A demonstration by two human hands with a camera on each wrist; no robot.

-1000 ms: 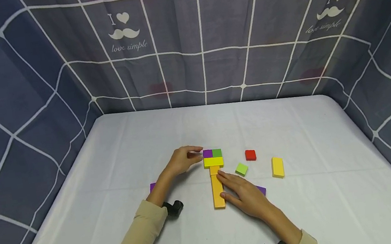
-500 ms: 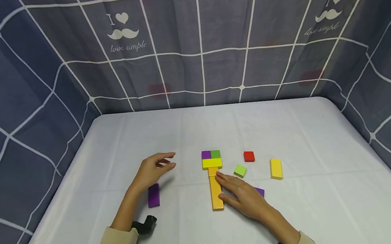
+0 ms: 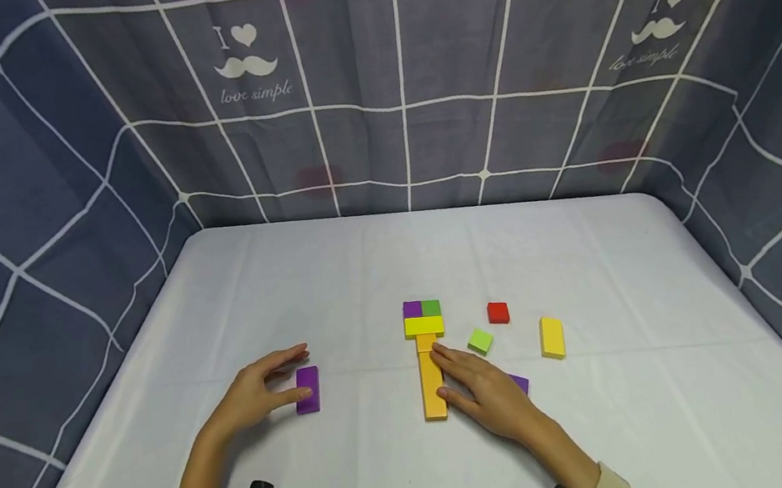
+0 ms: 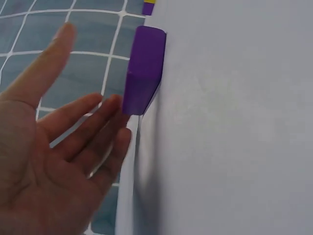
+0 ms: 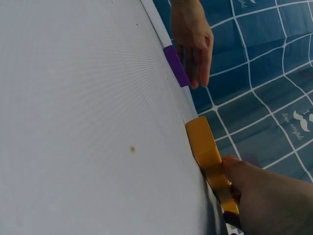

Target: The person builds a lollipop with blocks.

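Lower centre of the head view: the right hand [image 3: 493, 397] lies flat on the white-covered desk [image 3: 616, 430], fingers straight, fingertips against the right side of the long orange block [image 3: 431, 386]; grip loose, nothing clasped. A purple piece [image 3: 521, 383] shows partly from under that hand. Lower left: the left hand [image 3: 250, 396] rests on the desk, fingers extended and spread, tips touching the left long side of the purple block [image 3: 307, 389], which lies flat; grip wide, not closed round it. The left wrist view confirms the straight fingers [image 4: 105, 117] at the block's near end. Farther up, centre: the orange block's far end meets a yellow bar [image 3: 423, 326], topped by a purple square [image 3: 412, 309] and a green square [image 3: 431, 307] side by side. To the right, apart: a light green square [image 3: 480, 340], a red square [image 3: 497, 312], a yellow block [image 3: 552, 337]. Beyond, a grey-blue checked curtain [image 3: 402, 65].
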